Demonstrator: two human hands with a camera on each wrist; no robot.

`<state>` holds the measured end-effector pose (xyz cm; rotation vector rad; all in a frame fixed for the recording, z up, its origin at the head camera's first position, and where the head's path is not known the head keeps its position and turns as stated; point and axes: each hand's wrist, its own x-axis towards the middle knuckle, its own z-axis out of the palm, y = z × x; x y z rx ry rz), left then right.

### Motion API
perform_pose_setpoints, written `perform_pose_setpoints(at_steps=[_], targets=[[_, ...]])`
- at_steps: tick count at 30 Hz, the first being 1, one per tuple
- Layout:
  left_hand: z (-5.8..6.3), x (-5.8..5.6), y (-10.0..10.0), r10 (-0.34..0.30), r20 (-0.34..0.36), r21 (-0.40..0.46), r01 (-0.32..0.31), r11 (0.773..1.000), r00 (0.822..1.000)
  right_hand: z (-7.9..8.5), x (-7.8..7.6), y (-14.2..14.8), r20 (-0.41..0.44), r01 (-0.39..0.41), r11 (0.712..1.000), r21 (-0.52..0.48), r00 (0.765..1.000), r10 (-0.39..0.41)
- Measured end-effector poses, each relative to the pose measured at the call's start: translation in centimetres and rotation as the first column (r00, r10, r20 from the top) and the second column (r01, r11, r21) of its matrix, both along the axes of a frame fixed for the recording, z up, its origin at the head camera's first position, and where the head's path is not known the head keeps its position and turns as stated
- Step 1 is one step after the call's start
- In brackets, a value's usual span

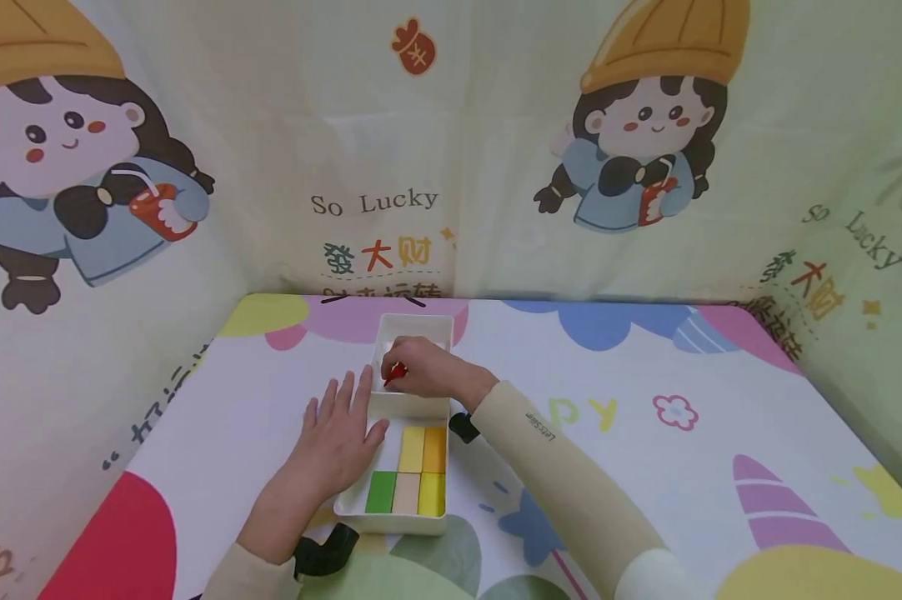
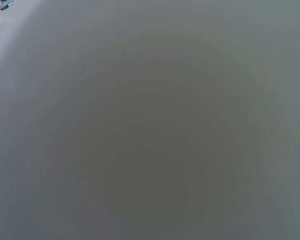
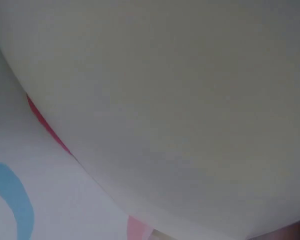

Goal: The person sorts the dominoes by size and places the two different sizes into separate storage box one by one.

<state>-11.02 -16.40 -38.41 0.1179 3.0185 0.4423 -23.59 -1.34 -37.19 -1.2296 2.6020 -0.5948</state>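
Observation:
My right hand (image 1: 428, 368) reaches over the far white tray (image 1: 415, 321) and pinches a small red piece (image 1: 395, 374) between thumb and fingers. Part of the red piece is hidden by the fingers. My left hand (image 1: 338, 442) lies with fingers spread along the left side of the trays, its thumb over the near white tray (image 1: 394, 524). Inside the near tray sit several coloured blocks: a green block (image 1: 379, 492), a beige block (image 1: 406, 493), a yellow block (image 1: 432, 495), a pale yellow block (image 1: 412, 450) and an orange block (image 1: 435, 450).
A patterned cloth (image 1: 608, 467) covers the table, with a printed curtain (image 1: 496, 208) behind it. Black curved objects (image 1: 327, 550) show near the left wrist and beside the trays' right side. Pale blur fills most of both wrist views.

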Motion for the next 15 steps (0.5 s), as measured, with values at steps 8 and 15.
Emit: perform_pose_setpoints(at_steps=[8, 15], targets=[[0.22, -0.12, -0.16, -0.004, -0.007, 0.0, 0.004, 1.0, 1.0, 0.38, -0.48, -0.53, 0.053, -0.002, 0.996, 0.086, 0.999, -0.002], [0.26, 0.05, -0.08, -0.013, 0.009, 0.019, 0.013, 1.0, 1.0, 0.41, -0.48, -0.27, 0.104, -0.051, 0.991, 0.121, 0.994, 0.039]])
